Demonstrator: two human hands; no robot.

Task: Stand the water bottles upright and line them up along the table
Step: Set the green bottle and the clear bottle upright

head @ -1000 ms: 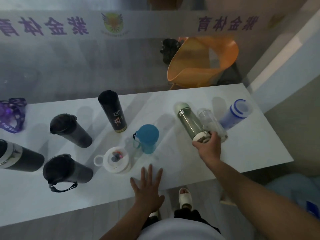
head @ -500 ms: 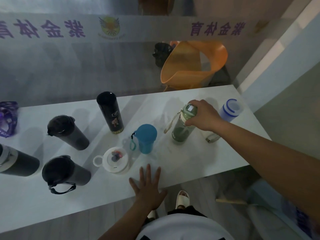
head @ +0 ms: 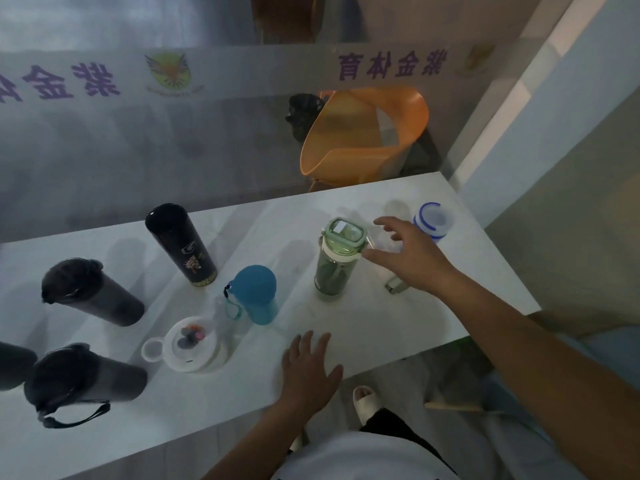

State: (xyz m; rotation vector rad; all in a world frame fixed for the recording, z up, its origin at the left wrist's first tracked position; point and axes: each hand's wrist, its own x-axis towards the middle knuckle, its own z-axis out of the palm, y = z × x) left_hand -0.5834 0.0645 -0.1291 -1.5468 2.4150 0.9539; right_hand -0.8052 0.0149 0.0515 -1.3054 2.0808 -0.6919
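A green-lidded bottle [head: 334, 261] stands upright on the white table [head: 346, 327]. My right hand [head: 407, 259] hovers just to its right with fingers spread, holding nothing, above a clear bottle [head: 381, 239] that it mostly hides. A blue-and-white bottle [head: 433, 220] stands behind the hand. My left hand [head: 308, 372] lies flat on the table's near edge. Left of the green bottle stand a blue bottle [head: 256, 296], a tall black bottle [head: 180, 244], a white-lidded bottle [head: 190, 342] and two dark tumblers [head: 90, 292] [head: 79, 379].
Another dark bottle [head: 14, 365] is cut off at the left edge. An orange chair [head: 363, 136] stands behind a glass wall past the table's far edge. The table ends just right of the blue-and-white bottle. My foot [head: 367, 401] shows under the near edge.
My right hand stood the green bottle upright, let it go and moved right over the clear bottle. My left hand stayed flat on the table.
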